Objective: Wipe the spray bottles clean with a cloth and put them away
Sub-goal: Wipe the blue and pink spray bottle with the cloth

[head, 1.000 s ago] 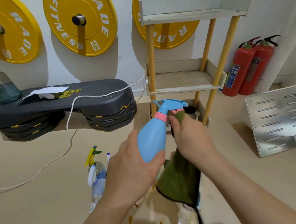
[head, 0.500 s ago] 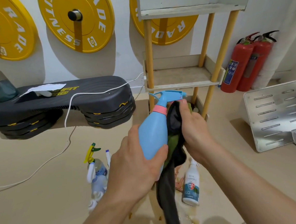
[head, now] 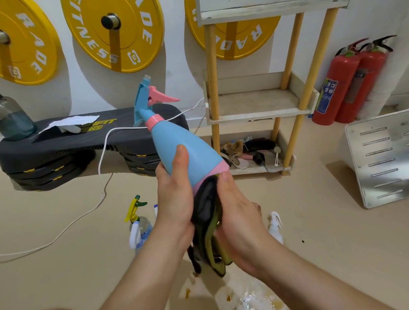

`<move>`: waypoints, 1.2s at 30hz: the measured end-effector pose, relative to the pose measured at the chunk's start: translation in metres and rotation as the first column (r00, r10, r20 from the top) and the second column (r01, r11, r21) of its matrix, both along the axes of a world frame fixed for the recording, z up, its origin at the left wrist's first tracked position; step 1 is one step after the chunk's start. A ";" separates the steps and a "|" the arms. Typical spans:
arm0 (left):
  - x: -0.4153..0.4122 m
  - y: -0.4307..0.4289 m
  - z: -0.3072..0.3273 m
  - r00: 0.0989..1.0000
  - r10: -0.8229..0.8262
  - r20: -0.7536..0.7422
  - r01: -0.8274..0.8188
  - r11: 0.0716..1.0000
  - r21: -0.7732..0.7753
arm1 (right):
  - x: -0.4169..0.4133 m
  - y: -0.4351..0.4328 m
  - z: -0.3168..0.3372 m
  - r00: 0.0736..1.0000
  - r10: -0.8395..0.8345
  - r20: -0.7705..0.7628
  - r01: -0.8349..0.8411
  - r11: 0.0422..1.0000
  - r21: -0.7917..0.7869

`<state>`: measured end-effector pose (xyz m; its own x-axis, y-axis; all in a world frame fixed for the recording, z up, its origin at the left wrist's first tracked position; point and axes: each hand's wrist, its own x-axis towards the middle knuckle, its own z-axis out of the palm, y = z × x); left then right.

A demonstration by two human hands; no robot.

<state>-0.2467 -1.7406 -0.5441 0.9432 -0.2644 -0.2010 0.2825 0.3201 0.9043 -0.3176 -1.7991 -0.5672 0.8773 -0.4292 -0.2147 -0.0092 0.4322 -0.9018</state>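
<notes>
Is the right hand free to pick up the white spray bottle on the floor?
Probably not yet: the right hand holds the cloth against the base of the blue bottle. The white bottle lies close beside that forearm, uncovered.

Two hands show, a left hand (head: 174,192) and a right hand (head: 238,224), holding one blue spray bottle (head: 187,153) and one dark green cloth (head: 209,225). On the floor (head: 59,210) three more sprayers are visible: one yellow-green trigger bottle (head: 136,205), one white-trigger bottle (head: 134,236) and one white bottle (head: 274,224). That makes four; whether a small white tip beside them is a fifth cannot be told. There are three yellow weight plates (head: 114,31), two red fire extinguishers (head: 337,81), one wooden rack (head: 212,83) with three shelves, one dark step platform (head: 56,143), one water bottle (head: 9,117), one white cable (head: 100,169) and one slotted metal panel (head: 386,157).
</notes>
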 end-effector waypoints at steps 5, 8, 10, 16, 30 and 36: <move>0.000 -0.001 -0.007 0.997 -0.012 0.073 0.003 0.993 0.121 | 0.001 -0.019 0.018 0.975 -0.206 -0.081 0.222 0.912 0.345; 0.000 0.001 -0.009 0.993 0.052 0.106 -0.069 0.984 0.162 | 0.000 -0.037 0.031 0.951 -0.298 -0.080 0.308 0.927 0.216; 0.009 0.009 -0.011 0.987 0.036 0.157 -0.085 0.945 0.315 | 0.000 -0.051 0.041 0.931 -0.364 -0.026 0.363 0.916 0.171; 0.009 0.008 -0.018 0.981 -0.184 -0.058 0.191 0.891 0.413 | -0.001 -0.066 0.066 0.974 -0.094 0.208 0.003 0.917 0.400; 0.007 -0.003 -0.004 0.993 -0.101 -0.065 0.101 0.995 0.001 | 0.005 -0.067 0.029 0.985 0.007 -0.172 -0.158 0.429 -0.889; 0.016 0.007 0.005 0.965 -0.259 0.038 0.238 0.928 0.287 | -0.002 -0.077 0.022 0.982 0.186 -0.046 -0.179 0.808 -0.562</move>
